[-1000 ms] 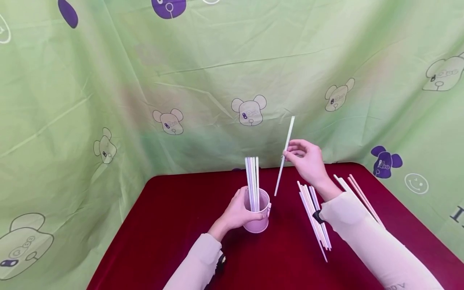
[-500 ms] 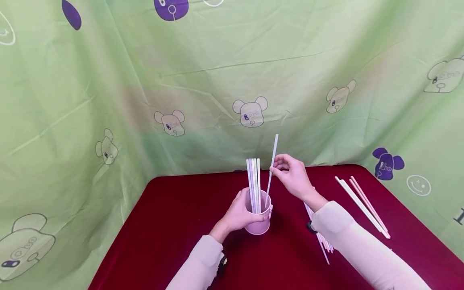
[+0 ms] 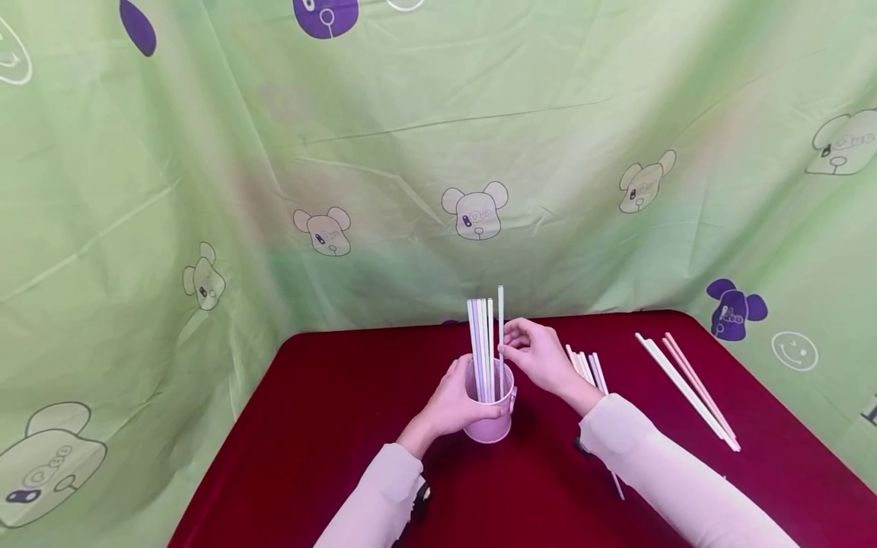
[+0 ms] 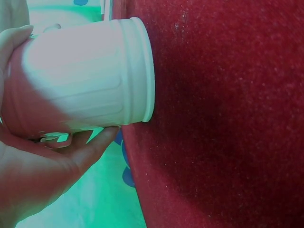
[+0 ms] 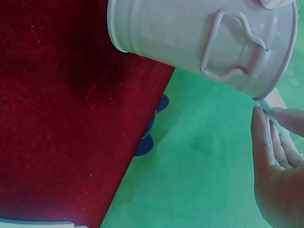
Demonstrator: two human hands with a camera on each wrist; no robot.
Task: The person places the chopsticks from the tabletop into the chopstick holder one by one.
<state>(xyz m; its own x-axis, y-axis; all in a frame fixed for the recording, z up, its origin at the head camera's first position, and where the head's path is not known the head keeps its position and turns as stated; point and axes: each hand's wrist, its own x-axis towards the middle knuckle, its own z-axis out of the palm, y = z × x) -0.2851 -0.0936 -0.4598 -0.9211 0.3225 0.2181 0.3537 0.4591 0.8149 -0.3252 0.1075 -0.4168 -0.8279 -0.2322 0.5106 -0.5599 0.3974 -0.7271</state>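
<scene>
A small pink bucket (image 3: 488,428) with a side handle stands on the red-covered table, and my left hand (image 3: 455,403) grips it round the rim and side. Several pale straws (image 3: 481,342) stand upright in it, leaning together at the left. My right hand (image 3: 541,356) pinches one light straw (image 3: 501,312) between thumb and fingers; its lower end is down inside the bucket by the right rim. In the right wrist view the bucket's wire handle (image 5: 206,52) faces the camera, and the fingers hold the straw right at the rim.
Under the right forearm lies a bundle of loose straws (image 3: 581,364), partly hidden. Farther right are white straws (image 3: 685,388) and pink straws (image 3: 699,384) on the red table (image 3: 329,426). A green printed cloth (image 3: 384,137) hangs behind and at the sides.
My right hand has moved left and down, bringing the straw from the air beside the bucket into it and upright. The left hand keeps its grip on the bucket.
</scene>
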